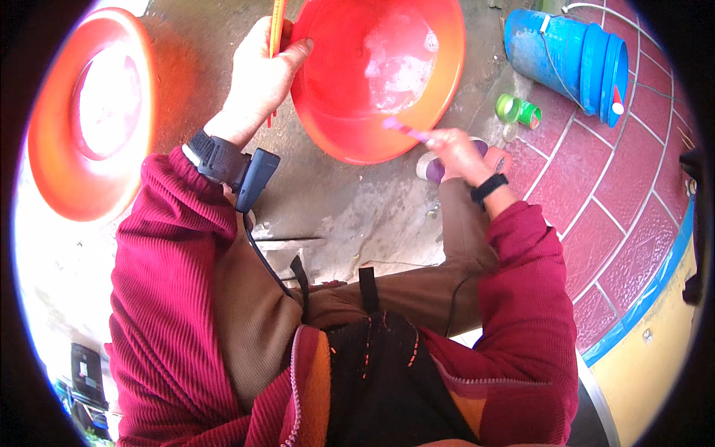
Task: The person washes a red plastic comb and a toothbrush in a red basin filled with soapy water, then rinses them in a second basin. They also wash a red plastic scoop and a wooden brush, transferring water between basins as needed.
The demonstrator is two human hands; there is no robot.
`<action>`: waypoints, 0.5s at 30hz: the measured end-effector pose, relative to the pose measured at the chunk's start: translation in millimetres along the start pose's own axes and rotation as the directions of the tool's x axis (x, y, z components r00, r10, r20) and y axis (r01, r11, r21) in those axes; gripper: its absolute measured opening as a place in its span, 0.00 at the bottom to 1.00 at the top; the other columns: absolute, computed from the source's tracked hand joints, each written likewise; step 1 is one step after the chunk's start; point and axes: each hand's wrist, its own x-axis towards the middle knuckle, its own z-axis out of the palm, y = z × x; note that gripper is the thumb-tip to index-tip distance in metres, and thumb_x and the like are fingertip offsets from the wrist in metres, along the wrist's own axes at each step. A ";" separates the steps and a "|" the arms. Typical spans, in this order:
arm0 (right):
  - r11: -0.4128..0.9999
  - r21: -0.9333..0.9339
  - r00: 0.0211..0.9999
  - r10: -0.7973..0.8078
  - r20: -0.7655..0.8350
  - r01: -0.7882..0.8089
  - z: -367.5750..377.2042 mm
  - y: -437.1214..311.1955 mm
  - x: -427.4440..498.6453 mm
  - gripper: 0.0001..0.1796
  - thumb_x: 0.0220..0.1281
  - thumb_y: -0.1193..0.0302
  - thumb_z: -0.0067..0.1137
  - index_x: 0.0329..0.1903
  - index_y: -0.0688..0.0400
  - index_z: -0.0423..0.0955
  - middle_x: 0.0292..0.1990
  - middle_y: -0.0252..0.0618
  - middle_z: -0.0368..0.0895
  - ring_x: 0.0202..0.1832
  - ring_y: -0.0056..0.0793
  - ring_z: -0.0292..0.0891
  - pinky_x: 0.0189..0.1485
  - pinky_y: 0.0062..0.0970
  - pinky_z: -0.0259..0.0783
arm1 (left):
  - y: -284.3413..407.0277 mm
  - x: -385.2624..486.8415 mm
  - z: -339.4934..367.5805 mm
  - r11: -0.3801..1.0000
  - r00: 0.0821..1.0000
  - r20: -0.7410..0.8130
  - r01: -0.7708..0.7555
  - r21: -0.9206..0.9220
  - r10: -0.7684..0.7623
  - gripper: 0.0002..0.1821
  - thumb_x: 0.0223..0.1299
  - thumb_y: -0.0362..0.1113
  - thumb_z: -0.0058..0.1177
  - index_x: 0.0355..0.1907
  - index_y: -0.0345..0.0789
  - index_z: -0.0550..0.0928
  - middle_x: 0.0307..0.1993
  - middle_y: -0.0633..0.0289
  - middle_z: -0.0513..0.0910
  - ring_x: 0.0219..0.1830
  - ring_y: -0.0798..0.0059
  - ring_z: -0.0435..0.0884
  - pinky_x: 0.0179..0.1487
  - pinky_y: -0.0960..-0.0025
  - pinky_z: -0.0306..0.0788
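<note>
My left hand (pixel 262 72) grips a thin orange-and-red object (pixel 276 28) seen edge-on; its red lower end shows beneath the hand. The thumb overlaps the left rim of a red plastic basin (pixel 321 120), though I cannot tell whether it touches. Suds and water (pixel 402 72) lie in this basin. In my right hand (pixel 461 153) is a slim purple-and-pink brush (pixel 408 129), probably a toothbrush, slightly blurred. Its head points left, over the basin's near wall.
A second orange-red basin (pixel 50 128) stands at the left in bright glare. At upper right, a blue bucket (pixel 547 56) lies on its side near small green containers (pixel 519 110). Wet concrete (pixel 357 218) meets red tiles (pixel 586 167). A purple-and-white shoe (pixel 430 167) is beside my right hand.
</note>
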 end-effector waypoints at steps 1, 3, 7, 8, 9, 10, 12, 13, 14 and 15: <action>0.984 0.172 0.985 -0.079 0.153 0.052 9.3 -0.6 -2.2 0.14 0.65 0.77 0.51 0.51 0.59 0.80 0.42 0.33 0.85 0.41 0.18 0.75 0.47 0.24 0.72 | 0.0 0.3 0.0 1.000 1.000 0.013 -0.005 0.021 0.005 0.11 0.56 0.36 0.60 0.38 0.33 0.76 0.28 0.65 0.78 0.30 0.80 0.76 0.36 0.72 0.72; 0.988 0.125 0.986 0.075 0.151 -0.094 15.7 -0.2 -0.5 0.13 0.62 0.72 0.55 0.48 0.54 0.81 0.42 0.43 0.85 0.43 0.27 0.81 0.47 0.25 0.73 | -0.5 1.3 -1.0 0.999 1.000 0.026 -0.004 0.036 0.003 0.11 0.56 0.36 0.60 0.38 0.34 0.76 0.28 0.65 0.78 0.30 0.80 0.76 0.37 0.72 0.72; 0.971 -0.190 0.950 0.081 -0.302 -0.144 -36.4 7.7 27.2 0.13 0.62 0.71 0.53 0.48 0.52 0.81 0.38 0.51 0.83 0.41 0.38 0.82 0.44 0.32 0.74 | -2.7 1.8 -2.6 0.999 1.000 0.018 0.006 0.037 -0.007 0.12 0.56 0.36 0.60 0.39 0.34 0.76 0.29 0.65 0.78 0.31 0.79 0.76 0.39 0.72 0.72; 0.929 -0.291 0.922 0.113 -0.370 -0.230 -41.4 9.2 28.6 0.15 0.64 0.75 0.51 0.51 0.51 0.80 0.44 0.49 0.82 0.47 0.31 0.82 0.49 0.28 0.74 | -3.1 1.4 -3.1 0.999 1.000 0.006 -0.012 0.043 0.012 0.12 0.56 0.36 0.60 0.39 0.34 0.76 0.29 0.65 0.79 0.31 0.79 0.77 0.39 0.72 0.72; 0.880 -0.383 0.899 0.102 -0.425 -0.281 -45.2 10.9 33.3 0.15 0.64 0.74 0.52 0.51 0.49 0.80 0.42 0.51 0.81 0.46 0.34 0.82 0.47 0.30 0.75 | -3.5 1.6 -3.3 0.998 1.000 0.013 0.007 0.060 -0.008 0.12 0.56 0.37 0.60 0.39 0.34 0.76 0.29 0.65 0.79 0.32 0.79 0.77 0.39 0.72 0.73; 0.899 -0.361 0.931 0.116 -0.347 -0.247 -43.2 11.6 31.2 0.15 0.64 0.74 0.52 0.50 0.49 0.80 0.41 0.51 0.81 0.44 0.31 0.82 0.46 0.29 0.74 | -4.1 1.6 -3.3 0.997 1.000 0.012 0.001 0.075 -0.002 0.12 0.56 0.37 0.61 0.39 0.34 0.76 0.29 0.65 0.79 0.32 0.78 0.77 0.40 0.72 0.73; 0.980 -0.135 0.965 0.112 -0.236 -0.147 -26.3 11.1 26.9 0.12 0.64 0.67 0.54 0.47 0.54 0.82 0.29 0.49 0.82 0.34 0.20 0.77 0.41 0.29 0.73 | -5.4 2.7 -2.8 0.996 0.998 0.000 -0.058 0.074 0.058 0.12 0.56 0.37 0.60 0.40 0.34 0.76 0.30 0.64 0.79 0.32 0.78 0.77 0.41 0.72 0.73; 0.995 -0.071 0.981 0.059 -0.185 -0.073 5.9 9.0 17.1 0.12 0.63 0.67 0.55 0.46 0.56 0.82 0.28 0.45 0.81 0.34 0.14 0.71 0.41 0.26 0.71 | -6.0 3.5 -2.6 0.992 0.995 0.001 -0.095 0.086 0.095 0.12 0.56 0.37 0.60 0.40 0.34 0.76 0.30 0.63 0.79 0.33 0.77 0.77 0.41 0.71 0.73; 0.994 0.104 1.000 0.028 -0.008 -0.028 14.0 6.8 13.2 0.12 0.63 0.70 0.54 0.45 0.56 0.82 0.32 0.47 0.83 0.37 0.19 0.76 0.43 0.27 0.72 | -6.6 3.8 -3.2 0.990 0.997 0.013 -0.076 0.118 0.075 0.12 0.57 0.36 0.60 0.40 0.34 0.76 0.31 0.62 0.80 0.34 0.77 0.78 0.42 0.70 0.73; 0.982 0.076 0.983 -0.177 0.058 0.172 22.2 4.1 11.7 0.12 0.64 0.72 0.52 0.46 0.55 0.82 0.36 0.48 0.84 0.39 0.27 0.81 0.44 0.28 0.73 | -7.1 4.0 -3.6 0.993 0.998 0.011 -0.056 0.105 0.055 0.12 0.57 0.36 0.60 0.40 0.34 0.76 0.31 0.62 0.80 0.34 0.76 0.78 0.42 0.70 0.73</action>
